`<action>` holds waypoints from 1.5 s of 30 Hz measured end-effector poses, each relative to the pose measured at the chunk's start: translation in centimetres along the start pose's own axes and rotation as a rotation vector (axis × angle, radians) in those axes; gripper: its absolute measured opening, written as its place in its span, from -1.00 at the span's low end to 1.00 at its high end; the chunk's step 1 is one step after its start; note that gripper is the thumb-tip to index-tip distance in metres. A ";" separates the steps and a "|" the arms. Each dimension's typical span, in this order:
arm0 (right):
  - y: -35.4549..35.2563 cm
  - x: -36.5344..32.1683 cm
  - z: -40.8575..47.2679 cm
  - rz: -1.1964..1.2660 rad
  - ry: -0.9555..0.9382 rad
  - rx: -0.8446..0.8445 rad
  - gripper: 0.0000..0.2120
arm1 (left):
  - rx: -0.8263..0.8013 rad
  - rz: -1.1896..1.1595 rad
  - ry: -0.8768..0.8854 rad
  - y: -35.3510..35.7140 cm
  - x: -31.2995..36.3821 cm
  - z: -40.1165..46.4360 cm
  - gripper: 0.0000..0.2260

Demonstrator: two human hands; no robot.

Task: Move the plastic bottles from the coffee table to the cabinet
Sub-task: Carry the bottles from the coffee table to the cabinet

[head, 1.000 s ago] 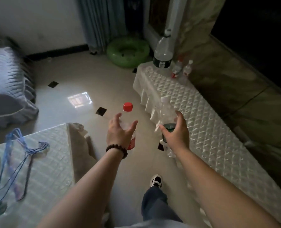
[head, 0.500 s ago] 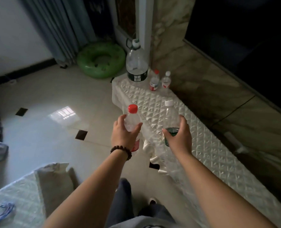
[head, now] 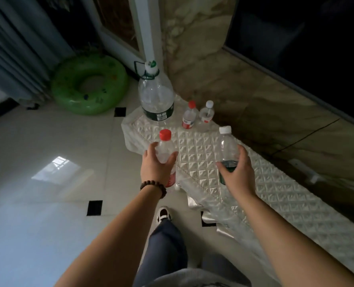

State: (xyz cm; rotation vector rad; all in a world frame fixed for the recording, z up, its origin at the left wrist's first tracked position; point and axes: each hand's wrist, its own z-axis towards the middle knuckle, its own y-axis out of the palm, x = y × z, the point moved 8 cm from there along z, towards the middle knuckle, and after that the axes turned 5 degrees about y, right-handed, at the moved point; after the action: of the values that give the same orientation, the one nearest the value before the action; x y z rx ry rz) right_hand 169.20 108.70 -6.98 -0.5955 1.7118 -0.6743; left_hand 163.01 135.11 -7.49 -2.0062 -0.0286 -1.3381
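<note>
My left hand [head: 156, 167] grips a clear red-capped bottle [head: 165, 146] with a red label, held upright at the near left edge of the cabinet top. My right hand [head: 237, 177] grips a clear white-capped bottle [head: 226, 145] with a dark green label, upright above the cabinet's white quilted cover [head: 275, 193]. At the cabinet's far end stand a large clear jug [head: 156, 96] with a dark label, a small red-capped bottle [head: 189, 116] and a small white-capped bottle [head: 206, 113].
A green inflatable swim ring [head: 90, 84] lies on the tiled floor beside grey curtains [head: 12, 50]. A marble wall [head: 244, 96] runs behind the cabinet. My leg and shoe [head: 163, 214] are on the floor below my hands.
I have walked from the coffee table toward the cabinet; the coffee table has left the view. Both bottles have come forward, now at and above the cabinet top, nearer the standing bottles.
</note>
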 end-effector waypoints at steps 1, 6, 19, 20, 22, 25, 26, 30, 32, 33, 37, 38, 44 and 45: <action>0.4 -0.6 0.6 0.004 0.015 0.006 -0.23 | -0.007 0.003 0.000 -0.3 -0.1 1.6 -0.39; 3.4 -2.3 3.7 0.040 0.070 -0.025 -0.23 | -0.048 0.019 0.000 0.0 -0.8 8.0 -0.40; 13.3 1.7 15.4 0.098 0.109 -0.046 -0.25 | -0.103 0.084 -0.002 9.9 -5.4 20.2 -0.43; 14.2 2.0 16.2 0.102 0.101 -0.038 -0.26 | -0.098 0.086 -0.002 10.6 -5.7 21.0 -0.43; 15.8 2.5 17.7 0.113 0.096 -0.028 -0.27 | -0.075 0.094 0.014 11.8 -6.1 22.4 -0.43; 18.1 3.1 19.5 0.166 0.110 -0.034 -0.26 | -0.045 0.105 0.051 13.3 -6.0 23.9 -0.43; 18.7 3.2 20.0 0.177 0.090 -0.030 -0.26 | -0.041 0.109 0.063 13.8 -5.9 24.3 -0.42; 20.7 3.2 21.3 0.157 -0.002 -0.037 -0.26 | -0.045 0.148 0.068 15.4 -6.6 24.9 -0.44; 21.6 3.4 21.6 0.141 -0.007 -0.068 -0.27 | -0.047 0.157 0.067 15.8 -7.0 24.8 -0.44; 22.0 3.6 21.6 0.131 -0.007 -0.094 -0.26 | -0.046 0.164 0.072 15.9 -7.2 24.7 -0.43; 23.0 3.5 21.5 0.052 -0.055 -0.169 -0.31 | -0.027 0.209 0.096 15.9 -7.6 24.5 -0.41; 23.0 3.5 21.4 0.042 -0.058 -0.172 -0.31 | -0.021 0.225 0.100 15.8 -7.6 24.4 -0.40; 22.5 2.7 21.0 -0.012 -0.055 -0.203 -0.16 | -0.010 0.345 0.119 15.3 -7.5 23.8 -0.20; 22.1 2.4 20.9 -0.015 -0.064 -0.213 -0.13 | -0.002 0.362 0.115 14.9 -7.3 23.6 -0.18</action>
State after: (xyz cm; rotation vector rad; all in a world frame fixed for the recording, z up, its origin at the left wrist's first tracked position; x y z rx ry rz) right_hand 187.99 119.97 -28.21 -0.7704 1.7326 -0.4812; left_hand 184.24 139.94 -26.38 -1.8243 0.3715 -1.2125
